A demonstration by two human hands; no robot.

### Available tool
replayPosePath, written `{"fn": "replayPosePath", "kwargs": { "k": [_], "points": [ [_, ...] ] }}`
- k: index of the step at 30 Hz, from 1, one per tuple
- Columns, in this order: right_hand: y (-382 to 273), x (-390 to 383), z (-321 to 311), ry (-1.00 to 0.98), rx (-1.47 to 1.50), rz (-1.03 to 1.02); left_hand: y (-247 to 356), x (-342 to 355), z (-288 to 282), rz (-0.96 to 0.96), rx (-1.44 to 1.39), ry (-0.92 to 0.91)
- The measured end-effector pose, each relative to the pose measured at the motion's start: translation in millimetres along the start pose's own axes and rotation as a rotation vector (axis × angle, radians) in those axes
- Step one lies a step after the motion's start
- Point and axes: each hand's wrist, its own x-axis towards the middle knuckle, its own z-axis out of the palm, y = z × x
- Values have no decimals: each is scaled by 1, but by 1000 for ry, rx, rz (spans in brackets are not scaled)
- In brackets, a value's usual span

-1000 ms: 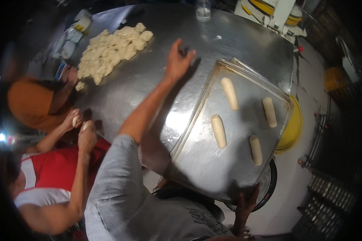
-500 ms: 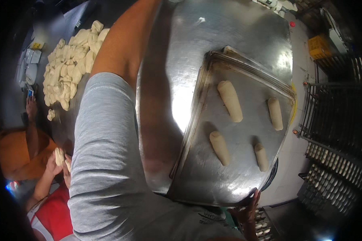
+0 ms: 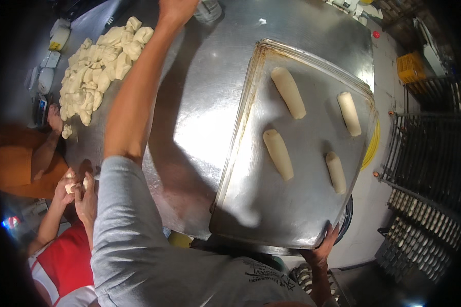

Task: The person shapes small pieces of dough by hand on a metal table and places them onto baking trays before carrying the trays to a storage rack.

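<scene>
My left hand (image 3: 178, 9) reaches to the top edge of the view, beside a clear plastic container (image 3: 208, 10); its fingers are out of frame. My left forearm crosses the steel table (image 3: 194, 61) beside a heap of pale dough pieces (image 3: 100, 71). My right hand (image 3: 323, 245) grips the lower right corner of the top metal tray (image 3: 302, 215) in a stack. On that tray lie several rolled dough logs (image 3: 288, 92), spaced apart.
At left, a person in red (image 3: 66, 256) holds dough (image 3: 69, 188); another in orange (image 3: 23, 169) has a hand by small items. At right stand racks (image 3: 425, 148) with small pieces on trays, a yellow crate (image 3: 410, 66) and a yellow round object (image 3: 371, 143) beside the tray.
My left hand has moved from over the table's middle, fingers apart, forward to the top edge. My right hand stays at the tray corner. The view has shifted.
</scene>
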Motion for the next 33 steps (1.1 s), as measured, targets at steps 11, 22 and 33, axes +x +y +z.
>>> {"fn": "replayPosePath", "kwargs": {
  "k": [11, 22, 33],
  "points": [
    [5, 145, -9, 0, 204, 3, 189, -103, -166, -74, -310, 126],
    [-55, 283, 21, 260, 273, -266, 242, -260, -257, -229, -488, 109],
    [-83, 343, 33, 115, 276, -79, 308, -391, -255, -384, -384, -69]
  ]
}}
